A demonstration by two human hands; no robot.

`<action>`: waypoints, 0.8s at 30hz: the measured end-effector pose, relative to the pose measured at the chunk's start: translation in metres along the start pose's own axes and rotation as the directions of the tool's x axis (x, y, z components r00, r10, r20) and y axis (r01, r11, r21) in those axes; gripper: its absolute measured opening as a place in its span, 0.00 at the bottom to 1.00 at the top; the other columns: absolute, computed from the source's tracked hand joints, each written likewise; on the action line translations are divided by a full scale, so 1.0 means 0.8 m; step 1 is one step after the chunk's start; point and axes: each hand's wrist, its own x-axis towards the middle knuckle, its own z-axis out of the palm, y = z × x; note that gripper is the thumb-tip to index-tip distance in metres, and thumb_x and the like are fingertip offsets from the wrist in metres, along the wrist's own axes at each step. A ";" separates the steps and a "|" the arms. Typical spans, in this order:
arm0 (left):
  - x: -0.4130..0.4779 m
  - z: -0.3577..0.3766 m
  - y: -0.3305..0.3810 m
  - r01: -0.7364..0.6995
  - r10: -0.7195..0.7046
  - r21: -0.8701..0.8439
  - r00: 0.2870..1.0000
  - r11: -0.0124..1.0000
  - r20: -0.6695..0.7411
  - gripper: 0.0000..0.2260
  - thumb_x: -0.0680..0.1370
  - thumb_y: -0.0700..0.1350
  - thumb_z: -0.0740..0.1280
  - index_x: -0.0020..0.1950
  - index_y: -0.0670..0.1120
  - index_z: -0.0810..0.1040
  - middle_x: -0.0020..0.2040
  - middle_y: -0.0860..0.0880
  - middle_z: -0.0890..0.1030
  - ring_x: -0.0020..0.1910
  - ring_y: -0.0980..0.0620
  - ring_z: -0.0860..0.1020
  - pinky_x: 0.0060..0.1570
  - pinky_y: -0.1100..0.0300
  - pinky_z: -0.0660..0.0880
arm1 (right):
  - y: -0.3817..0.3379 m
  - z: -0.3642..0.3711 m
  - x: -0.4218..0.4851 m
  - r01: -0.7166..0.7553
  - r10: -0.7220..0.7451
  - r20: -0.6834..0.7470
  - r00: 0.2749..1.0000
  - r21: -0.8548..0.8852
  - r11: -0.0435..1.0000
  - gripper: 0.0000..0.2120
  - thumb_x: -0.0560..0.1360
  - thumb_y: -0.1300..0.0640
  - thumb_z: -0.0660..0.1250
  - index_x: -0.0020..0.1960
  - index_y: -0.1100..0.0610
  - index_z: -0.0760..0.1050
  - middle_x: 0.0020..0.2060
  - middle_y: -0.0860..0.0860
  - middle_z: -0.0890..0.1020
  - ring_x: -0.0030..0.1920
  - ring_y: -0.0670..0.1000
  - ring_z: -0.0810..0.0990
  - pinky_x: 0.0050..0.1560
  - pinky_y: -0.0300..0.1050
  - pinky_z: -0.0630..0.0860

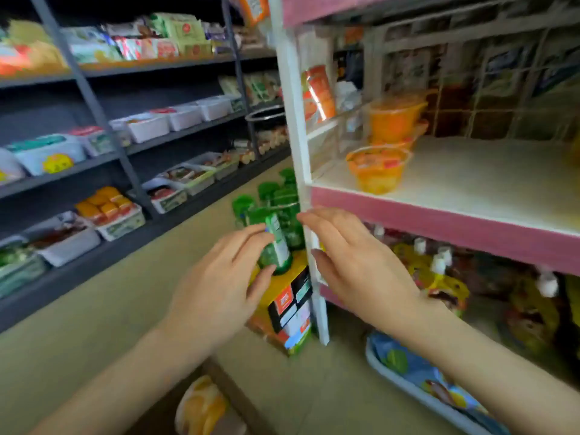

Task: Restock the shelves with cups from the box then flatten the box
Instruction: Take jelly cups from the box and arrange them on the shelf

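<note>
Both hands are empty, so my read is that the next step is to reach down to the box (238, 400) for another cup.

The box is at the bottom edge of view, low between my forearms. One cup in the box (201, 406) is visible but blurred.

Already on the pink-edged shelf (439, 215):
- stacked cups (394, 120) at its left end
- front cup (378, 169) near the lip

Doing it well:
- Grip each cup by the body, not the film lid.
- Fill rightward from the stack, labels out.
- Don't clip the white upright (298, 136) on the way in.

Pose:
- Left hand (219, 277) has fingers spread and relaxed, holding nothing. It is in front of the green bottles (276, 243) on the yellow carton (282, 296). I can't tell whether the fingertips touch a bottle.
- Right hand (361, 262) has fingers straight and loosely together, palm facing left. It is just below the shelf lip, beside the upright.
- Both forearms are stretched forward.
</note>
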 end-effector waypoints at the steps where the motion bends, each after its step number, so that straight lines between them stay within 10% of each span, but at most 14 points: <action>1: -0.037 -0.007 -0.014 0.068 -0.068 0.002 0.996 0.998 0.060 0.16 0.77 0.51 0.60 0.61 0.47 0.74 0.61 0.50 0.76 0.59 0.52 0.73 0.54 0.60 0.72 | -0.020 0.019 -0.002 0.033 -0.035 0.038 0.999 0.044 0.998 0.23 0.69 0.69 0.66 0.64 0.65 0.72 0.58 0.60 0.77 0.60 0.56 0.70 0.63 0.44 0.65; 10: -0.339 -0.082 -0.066 0.435 -0.576 0.379 0.645 0.817 0.502 0.23 0.67 0.44 0.77 0.60 0.46 0.78 0.58 0.47 0.79 0.55 0.48 0.80 0.50 0.58 0.76 | -0.236 0.184 -0.038 0.349 -0.485 0.287 0.826 0.415 0.840 0.27 0.67 0.70 0.71 0.65 0.63 0.72 0.60 0.60 0.77 0.61 0.60 0.76 0.62 0.50 0.72; 15: -0.384 -0.055 -0.064 0.449 -0.521 0.290 0.565 0.845 0.640 0.23 0.79 0.51 0.61 0.74 0.52 0.60 0.73 0.54 0.62 0.71 0.57 0.62 0.68 0.64 0.60 | -0.271 0.233 -0.068 0.401 -0.610 0.405 0.681 0.491 0.773 0.32 0.64 0.75 0.69 0.67 0.63 0.70 0.62 0.60 0.76 0.65 0.58 0.74 0.59 0.51 0.76; 20: -0.412 -0.013 -0.071 0.351 -0.367 0.189 0.559 0.917 0.743 0.22 0.69 0.49 0.74 0.61 0.44 0.77 0.58 0.45 0.79 0.56 0.48 0.79 0.53 0.58 0.76 | -0.257 0.267 -0.115 0.378 -0.603 0.557 0.571 0.473 0.796 0.27 0.69 0.67 0.68 0.67 0.61 0.70 0.63 0.57 0.76 0.65 0.56 0.74 0.57 0.49 0.77; 24: -0.409 0.022 -0.059 0.198 -0.251 0.172 0.501 0.965 0.828 0.25 0.81 0.48 0.58 0.76 0.43 0.56 0.74 0.44 0.60 0.73 0.47 0.59 0.71 0.56 0.54 | -0.248 0.282 -0.140 0.393 -0.614 0.615 0.495 0.471 0.790 0.21 0.71 0.59 0.65 0.64 0.60 0.74 0.59 0.55 0.79 0.61 0.54 0.77 0.54 0.47 0.77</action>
